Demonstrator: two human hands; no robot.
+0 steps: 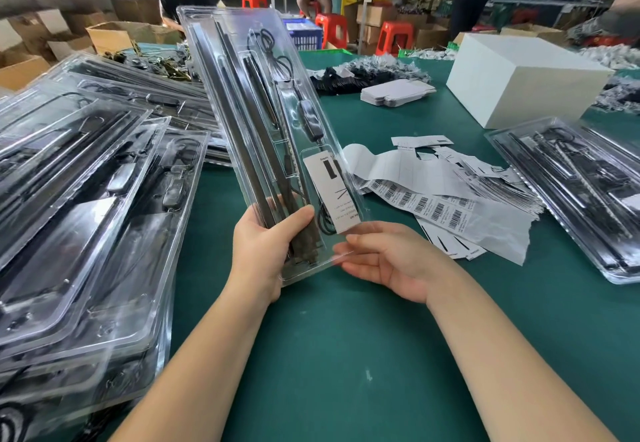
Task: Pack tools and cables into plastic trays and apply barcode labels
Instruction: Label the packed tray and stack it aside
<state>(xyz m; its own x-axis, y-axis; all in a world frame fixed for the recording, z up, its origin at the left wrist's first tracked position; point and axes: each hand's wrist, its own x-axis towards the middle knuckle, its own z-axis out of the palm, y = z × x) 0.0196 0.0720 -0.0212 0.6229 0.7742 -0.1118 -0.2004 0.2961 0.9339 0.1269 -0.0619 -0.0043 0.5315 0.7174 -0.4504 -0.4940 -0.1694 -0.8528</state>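
A long clear plastic tray (204, 40) stands tilted upright over the green table, filled with dark bars, a black cable with an inline switch and a white card (329, 196). My left hand (263, 244) grips its lower left end, thumb across the front. My right hand (391, 258) is beside the tray's lower right corner, palm up, fingertips touching the edge with fingers loosely extended. Strips of barcode labels (429, 206) lie on the table to the right.
Stacks of packed clear trays (86, 199) fill the left side; more trays (571, 192) lie at right. A white box (519, 85), flat cartons (394, 93) and bagged parts sit at the back. People work at far tables among red stools.
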